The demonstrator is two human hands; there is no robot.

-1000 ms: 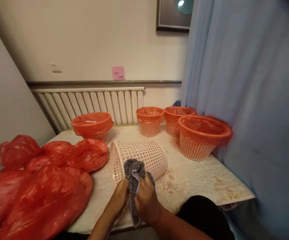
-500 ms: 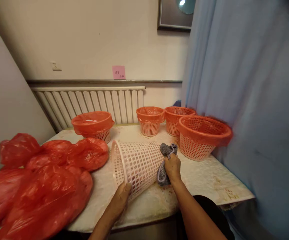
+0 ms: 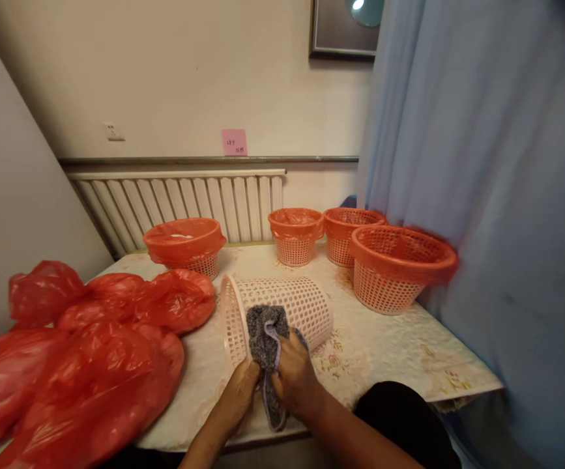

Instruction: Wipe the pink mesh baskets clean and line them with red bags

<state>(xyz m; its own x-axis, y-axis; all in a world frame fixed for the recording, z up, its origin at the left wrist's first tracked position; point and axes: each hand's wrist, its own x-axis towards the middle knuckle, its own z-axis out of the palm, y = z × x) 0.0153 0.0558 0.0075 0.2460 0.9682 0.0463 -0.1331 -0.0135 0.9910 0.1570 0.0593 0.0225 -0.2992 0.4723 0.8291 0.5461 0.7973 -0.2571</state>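
Note:
A pale pink perforated plastic wastebasket lies on its side on the table, its open mouth facing left. My left hand grips the near side of its rim, thumb on the outside. Bunched in my right hand is a dark grey cloth with a light purple edge. The cloth lies against the basket's side close to the rim, just beside my left thumb. Fingers of my left hand are partly hidden by the basket and the cloth.
Crumpled red plastic bags heap on the left. Red-lined baskets stand behind: one at back left, one at back middle, one beside it, and a larger one at right, near the blue curtain.
My right hand has moved the cloth left along the basket, from its base end to near the rim. My left hand stays at the rim.

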